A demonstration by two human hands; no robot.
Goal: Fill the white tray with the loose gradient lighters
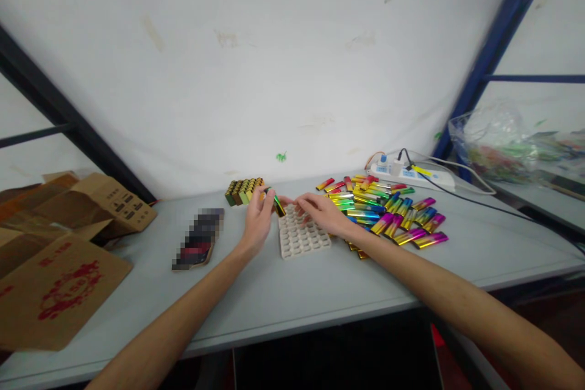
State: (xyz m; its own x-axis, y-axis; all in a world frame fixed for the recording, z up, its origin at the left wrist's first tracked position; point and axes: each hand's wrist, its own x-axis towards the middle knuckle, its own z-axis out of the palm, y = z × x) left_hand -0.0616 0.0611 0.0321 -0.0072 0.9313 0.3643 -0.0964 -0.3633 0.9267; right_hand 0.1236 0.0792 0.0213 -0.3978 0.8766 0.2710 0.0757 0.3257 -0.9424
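My left hand (260, 214) is closed around a shiny lighter case (276, 203), dark with green and gold, tilted above the tray's left back corner. A pale tray (301, 242) with rows of oval holes lies flat on the table below. Over its back part hovers my right hand (322, 212), palm down, fingers curved and somewhat apart, with nothing visible in them. It hides part of the tray. To the right lies a loose pile of metallic lighter cases (365, 214) in gold, pink, blue and green. Behind my left hand, a block of gold cases (244, 191) stands upright in close rows.
An open cardboard box (64, 280) takes up the table's left side. A phone-like device (200, 241), partly blurred out, lies nearer the tray. At the back right sit a white power strip (411, 175) with cables and a clear plastic bag (496, 140). Blue posts (484, 61) rise there.
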